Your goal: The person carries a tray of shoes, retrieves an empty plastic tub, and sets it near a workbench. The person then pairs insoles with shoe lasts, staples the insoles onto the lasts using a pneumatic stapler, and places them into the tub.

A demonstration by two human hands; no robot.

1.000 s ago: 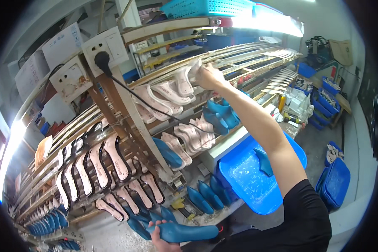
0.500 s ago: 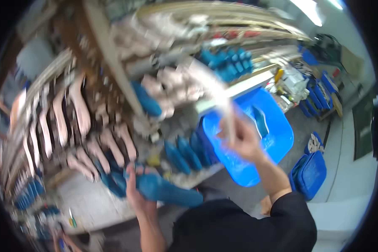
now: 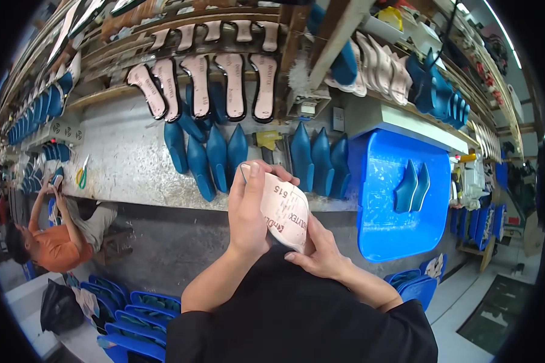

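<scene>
Centrally, pink insole point(image 3: 286, 212), between left hand point(image 3: 249, 212) and right hand point(image 3: 324, 249)

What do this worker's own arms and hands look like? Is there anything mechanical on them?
Nothing mechanical shows. The grip is simply two human hands, the left hand and right hand, without gloves. The forearms are bare, with no cables or markings that I can make out. Short, plain black sleeves match the black top.
</scene>
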